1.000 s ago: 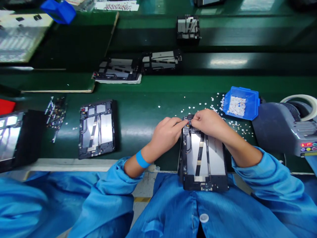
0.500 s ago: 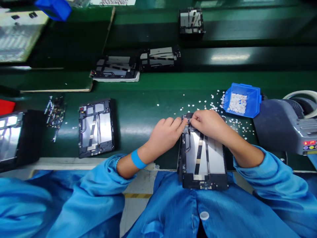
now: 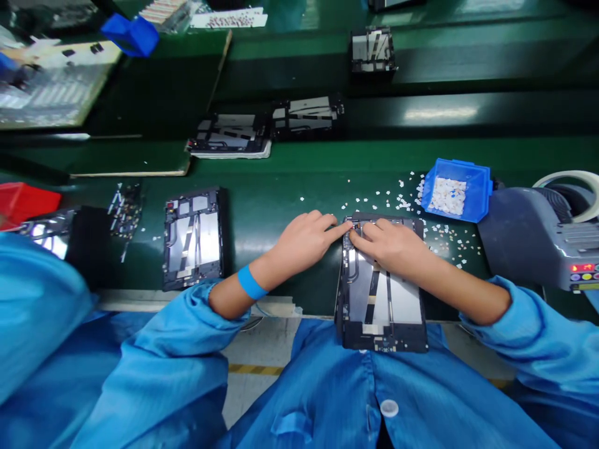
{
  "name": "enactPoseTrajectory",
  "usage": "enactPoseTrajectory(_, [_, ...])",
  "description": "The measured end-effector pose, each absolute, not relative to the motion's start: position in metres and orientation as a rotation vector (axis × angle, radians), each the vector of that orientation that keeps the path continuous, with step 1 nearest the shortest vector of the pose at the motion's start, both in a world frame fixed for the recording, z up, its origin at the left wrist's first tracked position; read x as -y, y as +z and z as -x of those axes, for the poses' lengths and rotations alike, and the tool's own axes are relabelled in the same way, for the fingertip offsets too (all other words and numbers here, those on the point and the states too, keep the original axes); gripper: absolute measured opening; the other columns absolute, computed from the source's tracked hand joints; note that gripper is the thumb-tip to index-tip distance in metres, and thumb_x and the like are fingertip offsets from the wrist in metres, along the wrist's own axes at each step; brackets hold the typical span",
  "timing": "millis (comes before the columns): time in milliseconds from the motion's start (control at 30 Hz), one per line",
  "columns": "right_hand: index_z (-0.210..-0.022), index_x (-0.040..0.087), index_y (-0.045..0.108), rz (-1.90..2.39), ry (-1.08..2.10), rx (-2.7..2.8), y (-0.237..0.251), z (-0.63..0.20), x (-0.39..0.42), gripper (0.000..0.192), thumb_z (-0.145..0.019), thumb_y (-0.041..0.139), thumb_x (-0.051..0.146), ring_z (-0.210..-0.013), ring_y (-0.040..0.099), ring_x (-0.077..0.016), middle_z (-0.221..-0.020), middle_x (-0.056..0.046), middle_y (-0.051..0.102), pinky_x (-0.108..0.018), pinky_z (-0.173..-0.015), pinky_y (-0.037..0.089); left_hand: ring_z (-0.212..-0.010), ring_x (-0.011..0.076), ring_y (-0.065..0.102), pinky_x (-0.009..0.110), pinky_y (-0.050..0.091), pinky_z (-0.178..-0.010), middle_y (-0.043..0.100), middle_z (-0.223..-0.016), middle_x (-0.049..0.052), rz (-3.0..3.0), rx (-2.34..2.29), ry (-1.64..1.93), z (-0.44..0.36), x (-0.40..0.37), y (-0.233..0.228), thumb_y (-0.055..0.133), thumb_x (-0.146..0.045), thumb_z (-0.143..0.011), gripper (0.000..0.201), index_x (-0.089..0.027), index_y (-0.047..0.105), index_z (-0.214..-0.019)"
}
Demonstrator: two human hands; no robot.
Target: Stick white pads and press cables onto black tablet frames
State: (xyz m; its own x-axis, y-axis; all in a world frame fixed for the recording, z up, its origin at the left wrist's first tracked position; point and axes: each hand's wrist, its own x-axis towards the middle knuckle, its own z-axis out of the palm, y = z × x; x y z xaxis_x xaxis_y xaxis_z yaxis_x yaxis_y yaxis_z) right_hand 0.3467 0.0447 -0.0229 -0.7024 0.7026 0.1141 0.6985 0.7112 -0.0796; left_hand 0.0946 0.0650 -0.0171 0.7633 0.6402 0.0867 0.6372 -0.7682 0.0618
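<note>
An opened tablet chassis (image 3: 381,305) with a silver inner plate and dark flex cables lies at the near edge of the green belt, overhanging onto my lap. My left hand (image 3: 304,240) rests beside its upper left corner, index finger pressed on that corner. My right hand (image 3: 393,246) lies on the chassis top, fingertips pressing near the same corner. The fingers of both hands meet there; whether a small part is under them is hidden.
A blue bin (image 3: 453,190) of small white pieces sits right of my hands, with several pieces scattered around it. A grey tape dispenser (image 3: 538,240) stands far right. Another chassis (image 3: 194,240) lies left. More chassis (image 3: 234,134) rest further back. A blue sleeve (image 3: 37,305) fills the left.
Both hands have dropped slightly toward me onto the chassis top, and the far edge of the chassis now shows beyond them. The view shifted, and a blue sleeve now covers the left unit.
</note>
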Motion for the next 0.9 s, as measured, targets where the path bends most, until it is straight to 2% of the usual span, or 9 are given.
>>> enactPoseTrajectory(133, [-0.13, 0.023, 0.07, 1.12, 0.29, 2.573, -0.009, -0.359, -0.034, 0.039, -0.1, 0.049, 0.011, -0.094, 0.064, -0.0227, -0.107, -0.009, 0.074, -0.034, -0.077, 0.05, -0.086, 0.0221, 0.06, 0.034, 0.046, -0.075, 0.074, -0.113, 0.011, -2.928, -1.102, 0.247, -0.097, -0.056, -0.011, 0.05, -0.02, -0.103, 0.039, -0.021, 0.065, -0.139])
enactPoseTrajectory(233, [-0.123, 0.026, 0.072, 1.339, 0.443, 2.04, 0.002, -0.401, 0.013, 0.028, -0.101, 0.056, 0.022, -0.096, 0.07, -0.0232, -0.107, -0.007, 0.076, -0.039, -0.085, 0.056, -0.086, 0.0223, 0.063, 0.036, 0.05, -0.075, 0.075, -0.113, 0.012, -2.886, -1.078, 0.361, -0.094, -0.044, -0.009, 0.051, -0.018, -0.101, 0.037, -0.021, 0.069, -0.133])
enactPoseTrajectory(333, [-0.1, 0.027, 0.073, 1.605, 0.45, 1.278, 0.001, -0.464, 0.075, 0.011, -0.093, 0.068, 0.033, -0.064, 0.065, -0.0182, -0.079, -0.002, 0.071, -0.033, -0.059, 0.053, -0.088, 0.0247, 0.067, 0.038, 0.054, -0.074, 0.077, -0.11, 0.011, -2.87, -1.087, 0.519, -0.087, -0.033, -0.01, 0.054, -0.016, -0.097, 0.04, -0.025, 0.071, -0.133])
enactPoseTrajectory(400, [-0.087, 0.026, 0.065, 1.579, 0.366, 0.789, -0.006, -0.506, 0.107, 0.016, -0.087, 0.072, 0.04, -0.048, 0.052, -0.0123, -0.064, 0.004, 0.059, -0.025, -0.045, 0.042, -0.088, 0.0266, 0.069, 0.041, 0.057, -0.074, 0.077, -0.108, 0.007, -2.857, -1.107, 0.587, -0.083, -0.031, -0.011, 0.055, -0.018, -0.097, 0.055, -0.035, 0.059, -0.149])
enactPoseTrajectory(500, [-0.087, 0.024, 0.057, 1.559, 0.418, 0.341, -0.022, -0.558, 0.131, 0.039, -0.071, 0.083, 0.048, -0.043, 0.043, -0.0056, -0.064, 0.008, 0.056, -0.017, -0.038, 0.032, -0.087, 0.0273, 0.068, 0.047, 0.06, -0.076, 0.075, -0.104, -0.001, -2.813, -1.131, 0.64, -0.087, -0.036, -0.013, 0.049, -0.023, -0.102, 0.075, -0.061, 0.024, -0.161])
enactPoseTrajectory(567, [-0.091, 0.022, 0.061, 1.594, 0.55, 0.237, -0.034, -0.577, 0.133, 0.05, -0.062, 0.089, 0.051, -0.044, 0.046, -0.0047, -0.071, 0.006, 0.062, -0.016, -0.037, 0.031, -0.087, 0.0277, 0.067, 0.049, 0.06, -0.077, 0.074, -0.102, -0.002, -2.797, -1.103, 0.664, -0.098, -0.039, -0.009, 0.049, -0.026, -0.104, 0.077, -0.066, 0.014, -0.16])
enactPoseTrajectory(667, [-0.095, 0.018, 0.065, 1.576, 0.716, 0.215, -0.051, -0.585, 0.121, 0.055, -0.061, 0.09, 0.054, -0.048, 0.052, -0.0062, -0.078, 0.0, 0.066, -0.016, -0.036, 0.033, -0.087, 0.0296, 0.068, 0.05, 0.06, -0.076, 0.074, -0.103, -0.001, -2.805, -1.01, 0.69, -0.117, -0.041, 0.0, 0.05, -0.028, -0.103, 0.076, -0.065, 0.015, -0.159])
enactPoseTrajectory(767, [-0.087, 0.018, 0.063, 1.5, 0.836, 0.203, -0.06, -0.586, 0.106, 0.048, -0.061, 0.09, 0.049, -0.048, 0.047, -0.0044, -0.072, 0.004, 0.06, -0.014, -0.037, 0.031, -0.089, 0.0305, 0.069, 0.05, 0.06, -0.076, 0.075, -0.104, -0.002, -2.809, -0.97, 0.681, -0.126, -0.04, 0.005, 0.051, -0.028, -0.102, 0.075, -0.066, 0.017, -0.158])
enactPoseTrajectory(900, [-0.075, 0.021, 0.051, 1.425, 0.886, 0.196, -0.061, -0.585, 0.106, 0.045, -0.061, 0.088, 0.04, -0.046, 0.036, -0.0023, -0.062, 0.009, 0.048, -0.012, -0.038, 0.027, -0.087, 0.0291, 0.07, 0.049, 0.06, -0.077, 0.074, -0.103, -0.001, -2.8, -0.998, 0.697, -0.12, -0.036, 0.006, 0.053, -0.027, -0.102, 0.076, -0.066, 0.02, -0.158])
